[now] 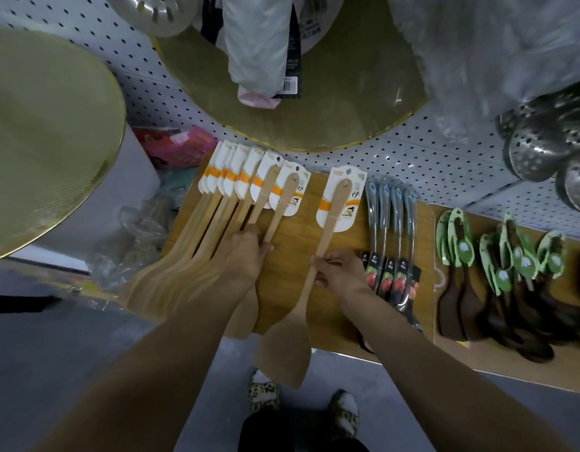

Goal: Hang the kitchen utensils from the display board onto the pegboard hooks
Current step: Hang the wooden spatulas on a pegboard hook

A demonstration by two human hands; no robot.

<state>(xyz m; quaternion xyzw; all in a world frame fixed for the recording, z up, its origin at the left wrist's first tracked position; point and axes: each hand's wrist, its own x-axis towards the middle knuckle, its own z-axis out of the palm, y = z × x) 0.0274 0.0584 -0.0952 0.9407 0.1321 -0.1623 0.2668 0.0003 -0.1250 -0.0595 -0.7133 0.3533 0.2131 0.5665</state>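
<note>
Your right hand pinches the handle of a single bamboo spatula, its fingers curled round the shaft about midway along; the blade hangs off the near edge of the wooden display board toward 6 o'clock, and the handle's tip lies on a white and orange backing card toward 12 o'clock. Your left hand rests on the row of bamboo spatulas at 9 o'clock of the held one, fingers curled over the handles of the two nearest; how firmly they grip cannot be told. The row fans out with its carded ends toward 12 o'clock and its blades overhanging the board toward 7 o'clock. Just at 3 o'clock of your right hand lie four blue-handled utensils side by side with dark label cards. Further toward 3 o'clock, dark spoons with green cards lie on a second board. The white pegboard stands behind the boards at 12 o'clock; perforated metal skimmers hang on it at 2 o'clock, and a large gold round board at 12 o'clock
</note>
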